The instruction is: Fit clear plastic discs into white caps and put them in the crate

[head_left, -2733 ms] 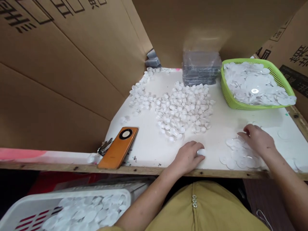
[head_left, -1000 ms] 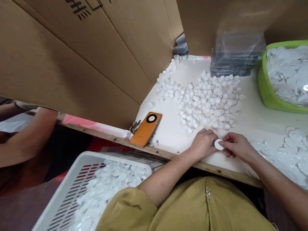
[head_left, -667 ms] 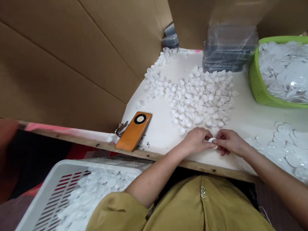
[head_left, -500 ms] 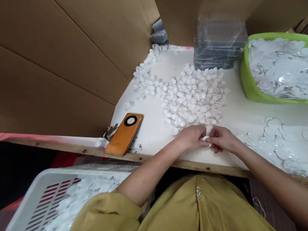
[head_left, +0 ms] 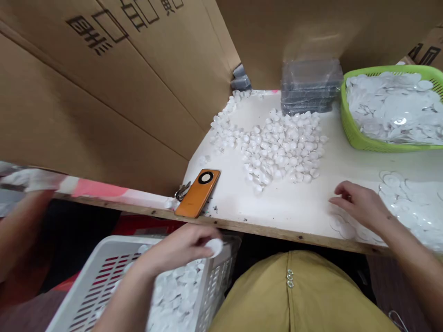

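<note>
Pinching a white disc, the left hand has swung off the table to over the rim of the white basket; two-handed work on this piece looks done. Right hand loosely curled by clear discs, nothing visible in it.

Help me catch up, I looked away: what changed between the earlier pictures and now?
The left hand moved left, off the table to the white basket, holding a disc. The right hand let go of it and moved right. Phone and green basket stayed put.
</note>
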Motion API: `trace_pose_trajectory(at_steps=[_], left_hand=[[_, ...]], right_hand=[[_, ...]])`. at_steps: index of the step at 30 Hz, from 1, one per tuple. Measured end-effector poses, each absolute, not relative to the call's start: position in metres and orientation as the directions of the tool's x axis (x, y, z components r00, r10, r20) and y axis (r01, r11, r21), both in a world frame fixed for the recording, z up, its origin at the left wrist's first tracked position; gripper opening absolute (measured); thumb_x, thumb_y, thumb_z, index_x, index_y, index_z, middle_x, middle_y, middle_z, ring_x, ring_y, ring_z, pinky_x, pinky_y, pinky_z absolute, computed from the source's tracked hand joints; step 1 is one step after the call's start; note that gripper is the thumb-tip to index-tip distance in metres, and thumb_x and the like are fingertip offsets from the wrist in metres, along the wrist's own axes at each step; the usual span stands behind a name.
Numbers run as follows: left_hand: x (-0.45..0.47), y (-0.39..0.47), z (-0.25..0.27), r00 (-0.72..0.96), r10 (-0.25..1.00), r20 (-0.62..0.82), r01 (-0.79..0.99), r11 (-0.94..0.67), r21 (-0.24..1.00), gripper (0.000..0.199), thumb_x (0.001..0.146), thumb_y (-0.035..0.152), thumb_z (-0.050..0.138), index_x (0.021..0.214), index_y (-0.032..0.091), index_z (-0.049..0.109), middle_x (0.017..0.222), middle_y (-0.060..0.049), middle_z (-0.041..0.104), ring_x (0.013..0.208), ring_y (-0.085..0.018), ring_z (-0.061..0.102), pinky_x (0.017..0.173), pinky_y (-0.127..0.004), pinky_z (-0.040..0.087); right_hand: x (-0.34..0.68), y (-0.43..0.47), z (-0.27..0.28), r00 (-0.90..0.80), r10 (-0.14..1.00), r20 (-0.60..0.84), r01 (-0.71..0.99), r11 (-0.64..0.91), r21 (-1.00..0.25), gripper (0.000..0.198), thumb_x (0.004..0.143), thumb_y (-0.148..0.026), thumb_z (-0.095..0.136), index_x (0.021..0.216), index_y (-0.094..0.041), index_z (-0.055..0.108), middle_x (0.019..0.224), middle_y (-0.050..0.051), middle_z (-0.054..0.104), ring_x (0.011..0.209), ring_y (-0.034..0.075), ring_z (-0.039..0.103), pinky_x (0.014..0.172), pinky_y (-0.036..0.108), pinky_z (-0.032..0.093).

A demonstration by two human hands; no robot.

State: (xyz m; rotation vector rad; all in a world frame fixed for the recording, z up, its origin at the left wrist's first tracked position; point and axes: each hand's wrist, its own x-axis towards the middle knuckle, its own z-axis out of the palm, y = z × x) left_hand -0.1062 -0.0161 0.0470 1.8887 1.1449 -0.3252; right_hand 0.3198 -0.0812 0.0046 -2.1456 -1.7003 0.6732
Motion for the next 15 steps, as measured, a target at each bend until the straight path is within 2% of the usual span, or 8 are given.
trace_pose_trajectory(at_steps=[1,3,5,7,10,12,15], left_hand=[[-0.135,-0.022,0.051,0.421,0.627,-0.655,0.891,-0.149,0.429,0.027,0.071,0.038,0.062,0.092,0.023,0.07,0.073,0.002,0.066,0.069,-0.018,0.059,0.062,-0.023,0.039],[-0.17,-0.031,0.056,0.216,0.732,-0.646,0.966,-0.063,0.251,0.035,0.07,0.042,0.062,0.097,0.023,0.071,0.072,0.0,0.067,0.069,-0.021,0.061,0.063,-0.025,0.042],[-0.171,-0.035,0.054,0.173,0.829,-0.531,0.967,-0.039,0.253,0.037,0.075,0.047,0.058,0.099,0.022,0.07,0.085,-0.003,0.07,0.079,-0.023,0.063,0.071,-0.028,0.045],[-0.137,-0.029,0.047,0.238,0.905,-0.353,0.923,-0.098,0.371,0.036,0.082,0.048,0.051,0.099,0.022,0.068,0.099,-0.005,0.069,0.089,-0.023,0.062,0.08,-0.03,0.046],[-0.049,-0.008,0.026,0.369,0.928,-0.047,0.81,-0.296,0.506,0.028,0.087,0.037,0.05,0.105,0.022,0.065,0.104,-0.006,0.066,0.097,-0.021,0.059,0.089,-0.032,0.046],[0.014,0.008,0.01,0.488,0.867,0.101,0.732,-0.47,0.492,0.029,0.087,0.028,0.054,0.114,0.022,0.062,0.108,-0.007,0.063,0.103,-0.022,0.055,0.094,-0.035,0.045],[0.086,0.025,-0.014,0.611,0.779,0.144,0.696,-0.614,0.372,0.042,0.083,0.023,0.061,0.124,0.018,0.055,0.113,-0.01,0.061,0.105,-0.026,0.052,0.094,-0.039,0.045]], right_hand=[[0.333,-0.084,0.001,0.21,0.966,-0.153,0.871,-0.256,-0.419,0.023,0.076,-0.044,0.062,0.085,-0.023,0.059,0.082,0.004,0.065,0.066,0.02,0.059,0.055,0.031,0.041],[0.351,-0.088,-0.01,0.222,0.964,-0.144,0.924,-0.255,-0.285,0.029,0.076,-0.047,0.061,0.091,-0.022,0.061,0.091,0.007,0.063,0.07,0.022,0.06,0.055,0.032,0.04],[0.358,-0.088,-0.02,0.191,0.974,-0.123,0.949,-0.215,-0.231,0.031,0.078,-0.048,0.058,0.095,-0.022,0.062,0.098,0.009,0.062,0.073,0.023,0.06,0.056,0.032,0.041],[0.356,-0.087,-0.026,0.161,0.981,-0.107,0.961,-0.18,-0.208,0.031,0.079,-0.047,0.056,0.097,-0.022,0.063,0.1,0.009,0.061,0.074,0.023,0.06,0.057,0.033,0.041],[0.343,-0.083,-0.024,0.158,0.983,-0.094,0.967,-0.174,-0.187,0.028,0.082,-0.045,0.054,0.094,-0.023,0.065,0.099,0.009,0.06,0.074,0.024,0.06,0.056,0.033,0.04],[0.333,-0.081,-0.021,0.181,0.98,-0.076,0.964,-0.193,-0.183,0.025,0.084,-0.043,0.052,0.093,-0.023,0.065,0.099,0.008,0.06,0.076,0.023,0.06,0.056,0.032,0.04],[0.324,-0.08,-0.022,0.213,0.977,-0.007,0.955,-0.21,-0.208,0.024,0.086,-0.041,0.053,0.094,-0.022,0.066,0.103,0.008,0.059,0.082,0.023,0.06,0.059,0.032,0.041]])
